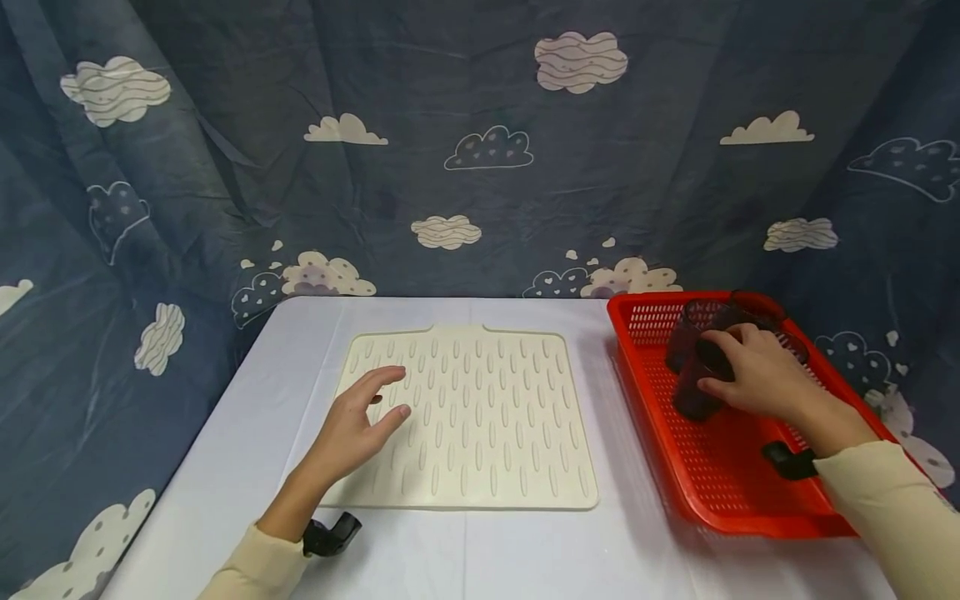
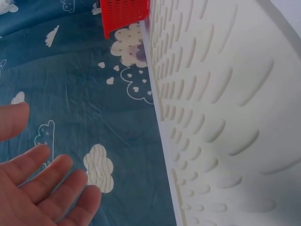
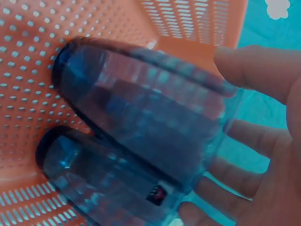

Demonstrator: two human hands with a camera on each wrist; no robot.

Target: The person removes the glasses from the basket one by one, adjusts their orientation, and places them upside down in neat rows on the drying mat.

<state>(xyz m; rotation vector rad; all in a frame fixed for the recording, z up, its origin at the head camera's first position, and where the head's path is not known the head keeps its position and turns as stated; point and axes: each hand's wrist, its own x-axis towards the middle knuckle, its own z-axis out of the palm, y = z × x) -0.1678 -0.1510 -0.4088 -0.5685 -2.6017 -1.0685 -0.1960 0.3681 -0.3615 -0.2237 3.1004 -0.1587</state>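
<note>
Inside the red basket (image 1: pixel 652 433), my right hand (image 1: pixel 761 371) holds a dark tinted drinking glass (image 1: pixel 693 393) near its rim. Seen from the right wrist, the thumb (image 3: pixel 254 70) is on one side of this glass (image 3: pixel 155 113) and the fingers are on the other. A second dark glass (image 3: pixel 113 183) with a small label lies alongside it. More tinted glasses (image 1: pixel 681 342) stand at the basket's far end, partly hidden by the hand. My left hand (image 1: pixel 352 429) hovers over the left part of a cream ridged mat (image 1: pixel 480 417), holding nothing, fingers and thumb spread apart.
A white-covered table (image 1: pixel 525 550) carries the mat in the middle and the basket on the right. Behind and to the left hangs a dark blue cloth (image 1: pixel 420 75) with cloud prints. The basket has perforated walls and a raised rim.
</note>
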